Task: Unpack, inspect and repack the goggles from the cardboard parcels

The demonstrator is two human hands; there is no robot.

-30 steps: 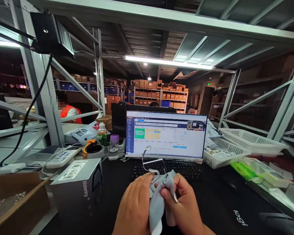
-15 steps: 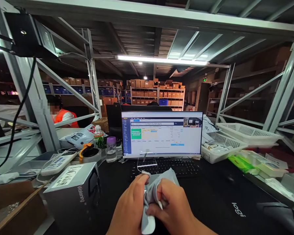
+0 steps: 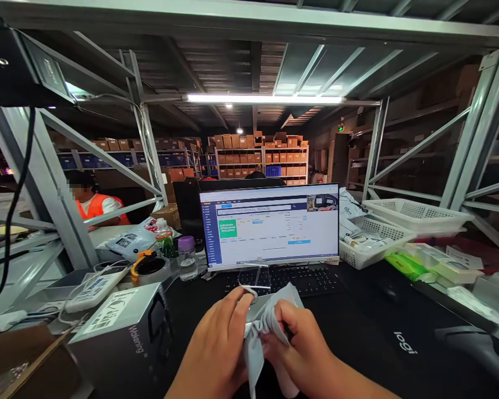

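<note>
Just in front of the keyboard, both my hands grip a light grey, soft sheet that looks like cloth or a soft bag. It is gathered into a twist or loop in the middle, with loose ends hanging down below. My left hand is closed on its left side, thumb and fingers pressed in. My right hand pinches the looped part on the right, its fingers partly hidden in the folds. A flat corner of the grey material sticks out beyond the hands. A clear stand is right behind it.
A lit monitor faces me. To the left are a grey printed box, an open carton, a tape roll and a purple-lidded bottle. White baskets and a scanner lie right. A co-worker sits beyond the frame.
The grey material is now drawn into a tighter twist, with longer ends hanging down. My right hand has shifted slightly right. The whole view has turned a little to the right.
</note>
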